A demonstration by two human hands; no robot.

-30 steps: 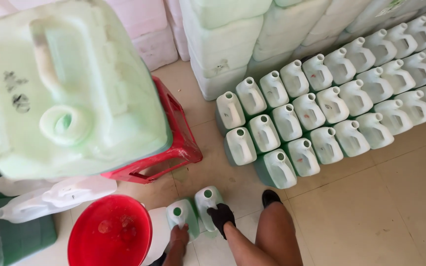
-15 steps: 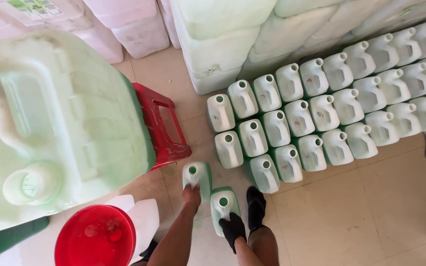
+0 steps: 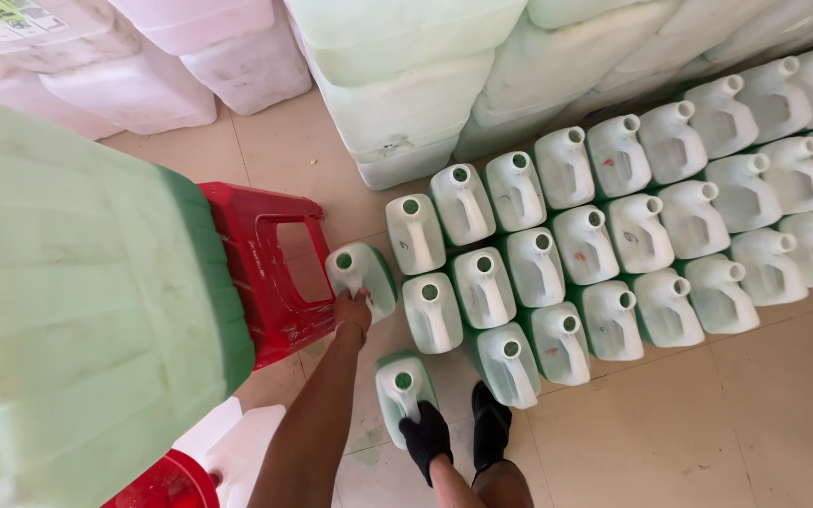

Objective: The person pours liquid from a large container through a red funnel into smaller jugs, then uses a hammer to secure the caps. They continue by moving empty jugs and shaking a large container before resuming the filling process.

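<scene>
My left hand (image 3: 352, 309), bare, grips the handle of a pale green plastic jug (image 3: 369, 268) and holds it beside the left end of the rows of jugs (image 3: 557, 254) on the floor. My right hand (image 3: 424, 436), in a black glove, is shut on the handle of a second pale green jug (image 3: 397, 381), lower and nearer to me, just left of the front jug in the block. The jugs in the rows stand upright with open necks, packed side by side.
A big pale green canister (image 3: 77, 310) fills the left, next to a red plastic stool (image 3: 270, 268). A red bucket (image 3: 157, 484) sits at the bottom left. Stacked large canisters (image 3: 406, 85) line the back. My black-socked foot (image 3: 491, 428) stands on the tiled floor.
Both hands have carried their jugs up and to the right toward the block of jugs. The view has swung right, so the red bucket has slid nearly out of frame.
</scene>
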